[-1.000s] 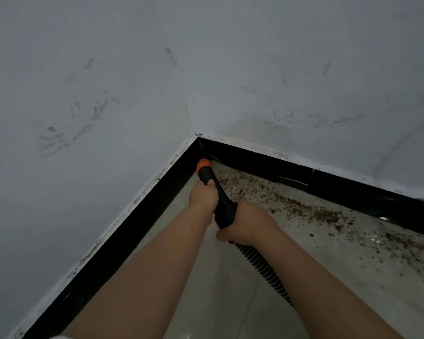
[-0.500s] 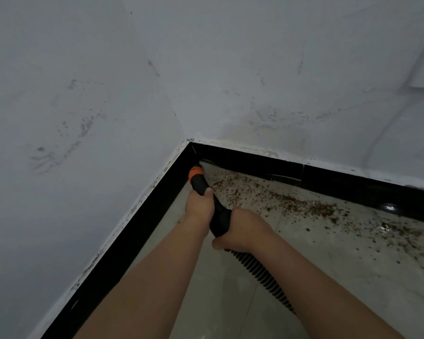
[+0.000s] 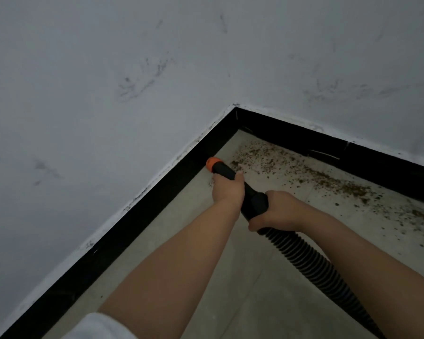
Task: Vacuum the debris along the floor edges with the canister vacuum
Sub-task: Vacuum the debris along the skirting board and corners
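While both hands clamp black vacuum nozzle (image 3: pixel 240 185), orange tip (image 3: pixel 212 163) points toward black baseboard (image 3: pixel 137 216), just past left fingers. Left hand (image 3: pixel 228 189) wraps nozzle shaft near tip, fingers curled round it. Right hand (image 3: pixel 277 211) grips thicker rear section, fingers curled under, thumb on top. Ribbed hose (image 3: pixel 311 265) trails back behind right fingers. Brown debris (image 3: pixel 304 174) scattered on pale floor (image 3: pixel 242 289) beyond and right of fingers, along far baseboard. White sleeve (image 3: pixel 96 326) below left arm.
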Tool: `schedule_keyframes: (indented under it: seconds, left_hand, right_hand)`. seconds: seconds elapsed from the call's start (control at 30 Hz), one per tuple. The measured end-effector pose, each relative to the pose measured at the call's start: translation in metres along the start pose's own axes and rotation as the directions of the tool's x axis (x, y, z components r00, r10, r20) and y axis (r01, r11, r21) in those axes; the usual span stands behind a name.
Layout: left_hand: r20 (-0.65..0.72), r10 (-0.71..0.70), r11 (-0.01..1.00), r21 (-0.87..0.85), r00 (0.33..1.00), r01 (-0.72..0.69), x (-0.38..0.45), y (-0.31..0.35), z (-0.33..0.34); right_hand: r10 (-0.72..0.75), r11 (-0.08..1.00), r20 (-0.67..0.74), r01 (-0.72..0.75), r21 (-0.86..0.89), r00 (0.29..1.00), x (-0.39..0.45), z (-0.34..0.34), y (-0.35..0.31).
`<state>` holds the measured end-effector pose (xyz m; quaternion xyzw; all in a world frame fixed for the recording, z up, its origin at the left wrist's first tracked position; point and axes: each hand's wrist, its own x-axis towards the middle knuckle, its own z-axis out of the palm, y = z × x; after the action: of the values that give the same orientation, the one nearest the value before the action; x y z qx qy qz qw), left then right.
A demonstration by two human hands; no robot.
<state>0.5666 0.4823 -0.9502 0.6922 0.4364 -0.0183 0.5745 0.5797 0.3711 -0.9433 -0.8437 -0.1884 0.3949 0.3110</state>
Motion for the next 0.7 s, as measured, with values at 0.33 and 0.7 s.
schedule_keyframes:
  seconds: [0.33, 0.7]
  left_hand:
    - [-0.09, -0.07, 0.995, -0.076, 0.993, 0.064, -0.039, -0.03, -0.035]
    - [-0.059, -0.062, 0.969, -0.242, 0.996, 0.045, -0.067, -0.058, -0.06]
  right_hand:
    - [0.008, 1.0, 0.157, -0.012, 0.023, 0.988, -0.024, 0.029, -0.016]
    - [0.024, 0.982, 0.066, -0.011, -0.189, 0.998, -0.06, 0.059, -0.032]
